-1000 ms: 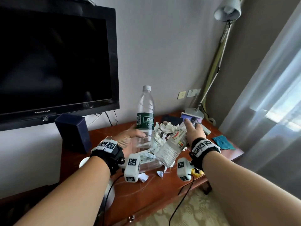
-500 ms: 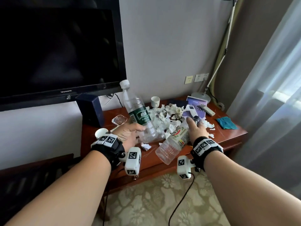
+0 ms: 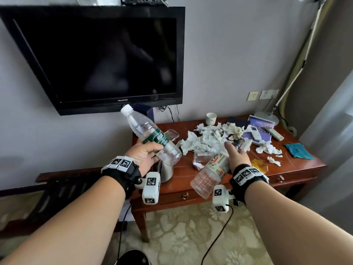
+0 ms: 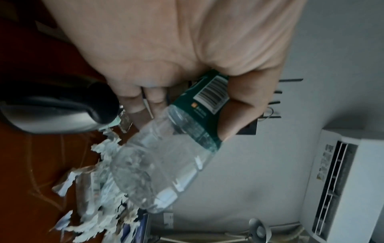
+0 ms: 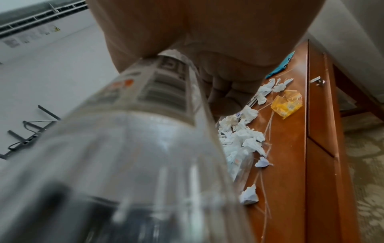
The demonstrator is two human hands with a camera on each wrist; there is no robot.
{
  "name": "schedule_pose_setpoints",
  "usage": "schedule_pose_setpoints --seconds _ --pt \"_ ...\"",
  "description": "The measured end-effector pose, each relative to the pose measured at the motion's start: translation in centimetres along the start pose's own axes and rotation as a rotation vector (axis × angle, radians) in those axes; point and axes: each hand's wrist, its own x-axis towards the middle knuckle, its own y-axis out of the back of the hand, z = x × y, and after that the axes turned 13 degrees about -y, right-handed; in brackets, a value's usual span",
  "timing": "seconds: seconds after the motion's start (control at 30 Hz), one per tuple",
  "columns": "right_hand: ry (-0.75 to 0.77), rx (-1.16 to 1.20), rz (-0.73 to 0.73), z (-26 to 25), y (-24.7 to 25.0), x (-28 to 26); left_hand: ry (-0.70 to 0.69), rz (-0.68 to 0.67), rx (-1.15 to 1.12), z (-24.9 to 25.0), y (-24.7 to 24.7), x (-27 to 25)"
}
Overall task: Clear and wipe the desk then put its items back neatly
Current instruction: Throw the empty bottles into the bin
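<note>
A: Head view first: what do the hands hold?

B: The left hand (image 3: 142,156) is wrapped around a clear water bottle (image 3: 150,136) with a green label, thumb and fingers curled about its middle. The bottle tilts, white cap up and to the left, above the left end of the bench (image 3: 298,165). The left wrist view shows the same grip, fingers (image 4: 239,115) closed over the barcode on the label.

A: And the other?

B: The right hand (image 3: 236,157) grips a second clear bottle (image 3: 212,173) near its neck. That one slants down, its base out past the front edge of the bench. In the right wrist view the bottle (image 5: 145,148) fills most of the picture, blurred.

A: What lies on the bench?

B: A heap of crumpled tissues (image 3: 206,138) across the middle, with loose scraps toward the front and right. A white cup (image 3: 211,118) stands at the back edge. Two remotes (image 3: 256,132) lie on a purple booklet (image 3: 261,123) near the back right corner, a teal cloth (image 3: 298,151) sits by the right edge, and a yellow wrapper (image 3: 259,165) is near the front edge, just beside the right wrist. A kettle (image 3: 166,169) stands at the front left corner, under the left hand.
</note>
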Motion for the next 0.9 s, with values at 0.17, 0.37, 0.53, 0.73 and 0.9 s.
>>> schedule_pose_setpoints --seconds 0.17,0.37,0.53,0.73,0.9 --pt "0.019 -0.007 -0.049 -0.3 -5.6 -3.2 -0.005 0.111 -0.016 3.7 6.5 -0.7" --pt "0.042 -0.021 -0.077 0.5 -14.3 -6.8 -0.077 0.199 -0.046 8.7 15.0 -2.2" --pt "0.076 -0.032 -0.085 0.8 -21.4 -12.2 -0.129 0.263 -0.057 12.5 22.0 -2.7" --pt "0.072 -0.062 -0.135 3.4 -28.2 -15.6 -0.200 0.315 0.088 13.4 29.3 -3.6" --pt "0.077 -0.162 -0.205 7.0 -32.5 -16.2 -0.080 0.340 0.141 11.0 34.3 -5.4"
